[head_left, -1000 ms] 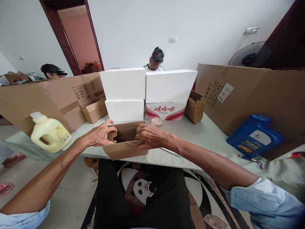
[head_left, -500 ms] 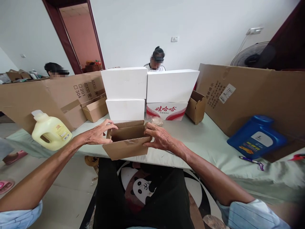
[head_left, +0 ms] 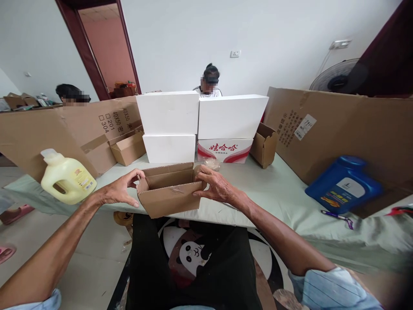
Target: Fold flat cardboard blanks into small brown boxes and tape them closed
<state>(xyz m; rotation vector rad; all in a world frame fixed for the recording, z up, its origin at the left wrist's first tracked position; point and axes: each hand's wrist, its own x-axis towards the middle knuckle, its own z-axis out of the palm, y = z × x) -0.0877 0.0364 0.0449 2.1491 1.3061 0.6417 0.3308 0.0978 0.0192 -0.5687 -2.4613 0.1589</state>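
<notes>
A small open cardboard box (head_left: 169, 199) sits at the near edge of the pale green table (head_left: 274, 185), its top flaps up. My left hand (head_left: 118, 193) grips its left end, thumb and fingers curved round the corner. My right hand (head_left: 215, 186) holds the right end, fingers over the rim. The inside of the box looks empty. A yellow detergent bottle (head_left: 66, 177) lies to the left and a blue jug (head_left: 342, 184) lies to the right.
Stacked white boxes (head_left: 200, 125) stand behind, with small brown cartons (head_left: 128, 147) (head_left: 264, 143) beside them. Big cardboard sheets (head_left: 342, 129) wall both sides. A pen (head_left: 335, 215) lies near the blue jug. Two people sit beyond the boxes.
My left hand slid from the box's back left corner out to its left end. The box shifted a little left and its front rose slightly. My right hand moved to the right rim.
</notes>
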